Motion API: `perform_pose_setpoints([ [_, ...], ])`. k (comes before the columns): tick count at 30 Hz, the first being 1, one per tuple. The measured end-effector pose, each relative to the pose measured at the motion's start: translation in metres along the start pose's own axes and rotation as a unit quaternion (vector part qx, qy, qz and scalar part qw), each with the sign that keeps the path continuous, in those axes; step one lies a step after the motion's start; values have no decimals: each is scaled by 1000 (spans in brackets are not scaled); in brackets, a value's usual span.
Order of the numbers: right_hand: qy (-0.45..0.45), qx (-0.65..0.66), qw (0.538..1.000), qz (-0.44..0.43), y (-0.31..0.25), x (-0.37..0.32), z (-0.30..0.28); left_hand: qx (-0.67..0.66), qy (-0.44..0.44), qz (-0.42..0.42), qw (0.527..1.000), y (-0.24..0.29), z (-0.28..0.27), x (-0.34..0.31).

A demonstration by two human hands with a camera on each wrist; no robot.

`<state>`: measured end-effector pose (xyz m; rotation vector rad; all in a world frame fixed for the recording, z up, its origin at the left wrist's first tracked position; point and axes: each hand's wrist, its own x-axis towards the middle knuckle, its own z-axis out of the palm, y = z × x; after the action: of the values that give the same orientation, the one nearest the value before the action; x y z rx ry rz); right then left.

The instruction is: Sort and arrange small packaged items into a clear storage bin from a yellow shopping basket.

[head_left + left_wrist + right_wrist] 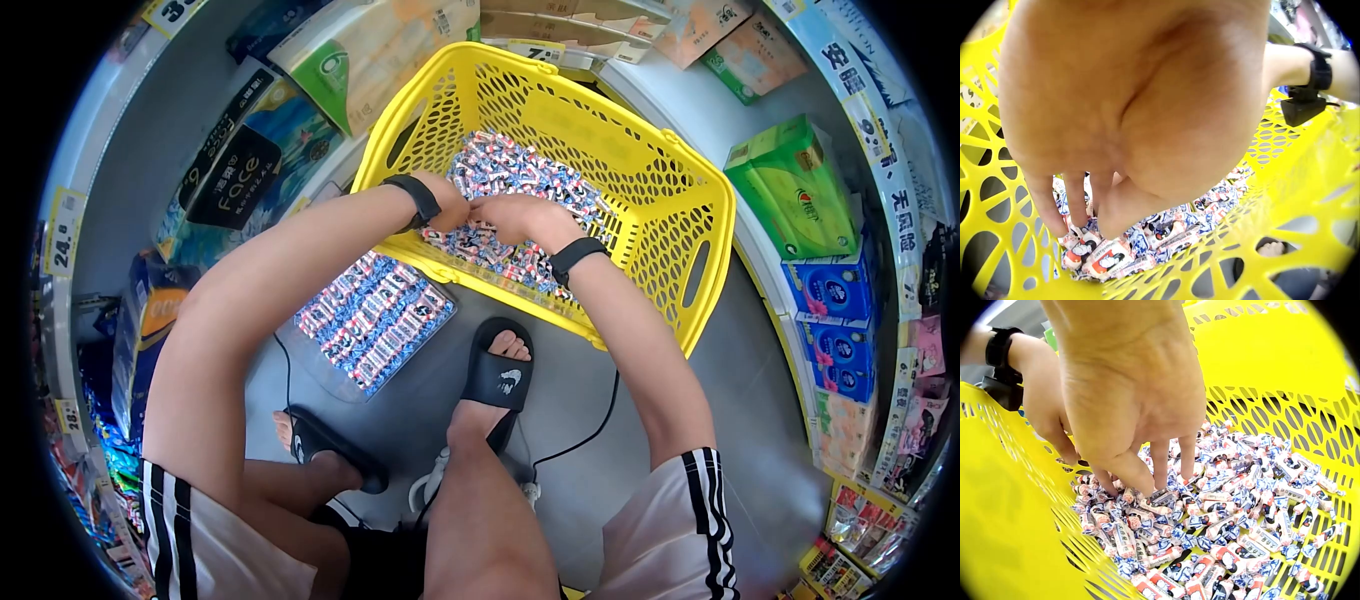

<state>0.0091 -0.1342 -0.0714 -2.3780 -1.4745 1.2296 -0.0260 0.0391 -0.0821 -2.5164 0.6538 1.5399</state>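
Both hands reach down inside a yellow plastic basket that holds a heap of wrapped candies. The left hand is at the basket's near left side; in the left wrist view its fingers point down and touch candies with red, white and blue wrappers. Beside it, the right hand has its fingers extended down onto the heap, thumb close to the index finger. The fingertips are partly hidden among the candies. In the head view the two hands nearly meet.
A clear tray of candies in neat rows lies on the grey floor left of the basket. Shelves with tissue packs curve around both sides. The person's sandalled feet and a black cable are near the basket.
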Motion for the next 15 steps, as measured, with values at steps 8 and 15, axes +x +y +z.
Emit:
perform_pose_setpoints([
  [8, 17, 23, 999, -36, 18, -6, 2, -23, -3, 34, 999, 7, -18, -11],
  [15, 29, 23, 999, -8, 28, -28, -25, -59, 146, 175, 972, -3, -13, -2],
])
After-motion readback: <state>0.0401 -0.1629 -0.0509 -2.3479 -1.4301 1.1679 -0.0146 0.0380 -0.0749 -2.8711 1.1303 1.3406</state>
